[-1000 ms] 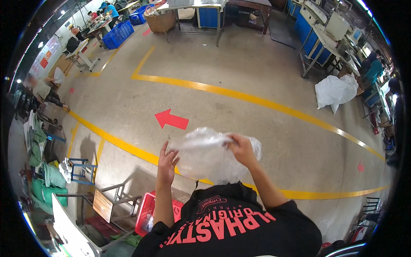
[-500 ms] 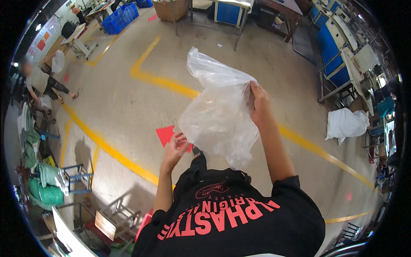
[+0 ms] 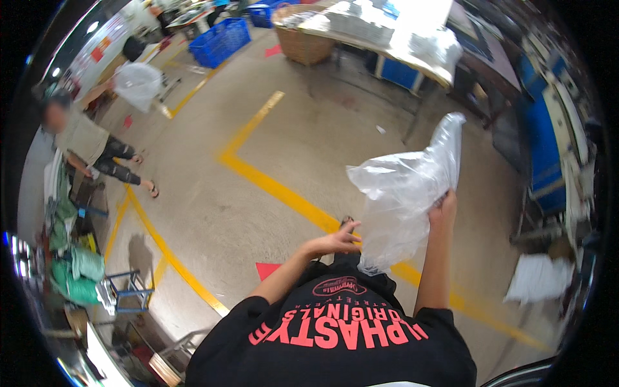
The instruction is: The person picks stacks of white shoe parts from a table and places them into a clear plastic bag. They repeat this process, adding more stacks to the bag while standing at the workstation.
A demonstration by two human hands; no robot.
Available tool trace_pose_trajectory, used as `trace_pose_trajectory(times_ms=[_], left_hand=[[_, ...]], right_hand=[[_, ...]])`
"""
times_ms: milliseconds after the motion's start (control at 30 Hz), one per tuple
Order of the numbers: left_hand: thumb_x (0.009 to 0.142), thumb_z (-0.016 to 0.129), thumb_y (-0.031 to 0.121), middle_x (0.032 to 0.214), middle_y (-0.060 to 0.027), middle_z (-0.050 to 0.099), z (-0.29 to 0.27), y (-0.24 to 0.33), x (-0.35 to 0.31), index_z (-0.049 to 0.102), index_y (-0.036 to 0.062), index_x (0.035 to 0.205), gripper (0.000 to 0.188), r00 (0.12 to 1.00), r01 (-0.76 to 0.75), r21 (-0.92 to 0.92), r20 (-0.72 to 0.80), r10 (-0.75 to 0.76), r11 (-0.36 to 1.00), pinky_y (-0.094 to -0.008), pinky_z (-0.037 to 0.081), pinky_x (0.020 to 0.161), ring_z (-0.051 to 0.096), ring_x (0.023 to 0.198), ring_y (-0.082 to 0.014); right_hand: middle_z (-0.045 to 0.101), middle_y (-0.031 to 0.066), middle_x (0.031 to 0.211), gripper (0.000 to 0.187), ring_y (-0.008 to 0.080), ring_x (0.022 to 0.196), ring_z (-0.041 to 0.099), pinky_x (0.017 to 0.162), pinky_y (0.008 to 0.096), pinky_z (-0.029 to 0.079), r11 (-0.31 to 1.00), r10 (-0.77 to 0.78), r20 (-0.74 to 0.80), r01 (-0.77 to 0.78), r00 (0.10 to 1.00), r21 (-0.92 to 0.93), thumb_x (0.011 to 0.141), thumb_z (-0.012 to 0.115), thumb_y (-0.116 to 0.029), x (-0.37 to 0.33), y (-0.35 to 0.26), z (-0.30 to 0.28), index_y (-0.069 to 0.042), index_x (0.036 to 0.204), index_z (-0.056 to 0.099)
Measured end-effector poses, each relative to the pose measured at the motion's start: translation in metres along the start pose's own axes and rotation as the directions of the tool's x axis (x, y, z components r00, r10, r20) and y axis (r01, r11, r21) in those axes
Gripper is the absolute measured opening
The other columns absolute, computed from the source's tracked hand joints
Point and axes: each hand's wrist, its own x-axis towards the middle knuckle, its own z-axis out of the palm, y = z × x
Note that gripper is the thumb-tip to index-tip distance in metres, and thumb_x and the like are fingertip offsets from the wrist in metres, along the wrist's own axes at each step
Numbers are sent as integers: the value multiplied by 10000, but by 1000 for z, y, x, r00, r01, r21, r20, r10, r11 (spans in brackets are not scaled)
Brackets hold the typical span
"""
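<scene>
A large clear plastic bag (image 3: 401, 201) hangs in front of me, crumpled, with one end sticking up at the upper right. My right hand (image 3: 443, 209) is closed on its right edge. To the left of the bag is my left hand (image 3: 336, 239), with its fingers apart and nothing visible in them. Its fingertips come close to the bag's lower left side; whether they touch it I cannot tell.
A person (image 3: 87, 132) at the left holds another clear bag (image 3: 138, 85). Ahead are a blue crate (image 3: 220, 42), a wicker basket (image 3: 302, 42) and a table (image 3: 361, 40). A white sack (image 3: 539, 278) lies at right; green sacks (image 3: 74, 280) and a stool (image 3: 132, 291) stand at left.
My right hand has carried the bag to the right and lower. My left hand has moved right, its fingers now pointing towards the bag. The table ahead shows more fully.
</scene>
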Motion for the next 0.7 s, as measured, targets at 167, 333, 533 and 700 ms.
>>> trace_pose_trajectory(times_ms=[167,333,533,700], left_hand=[[1061,602,461,1283,-109,712,-95,80,148,595,34,1423,560,995,-6,201,-100,26,980,-361,498,999,653,1149,-197],[1086,561,382,1264,-112,714,-212,159,155,626,-23,1332,479,678,-252,-253,-735,-16,934,-395,516,1050,650,1221,-227],[1097,546,340,1277,-136,704,-378,236,153,643,-7,1313,420,684,-521,-508,-730,-21,686,-375,595,915,713,1090,-224],[1006,643,549,1427,-176,614,-518,298,170,563,-8,1388,681,446,-435,-264,-894,-49,861,-516,559,971,642,1247,-288]], right_hand=[[602,226,1441,506,348,1291,624,1105,470,533,1000,28,105,-27,994,-12,1085,476,-275,174,33,152,68,1457,506],[386,267,1613,748,372,1466,440,1214,463,390,489,-252,605,638,756,-595,1044,624,-349,249,54,290,16,1614,309],[335,262,1652,921,422,1511,371,1224,510,332,165,462,874,954,149,-250,864,831,-507,256,175,391,-11,1540,449],[790,143,872,145,264,816,767,781,409,594,348,516,782,749,349,-564,955,676,-105,318,249,473,2,1010,756]])
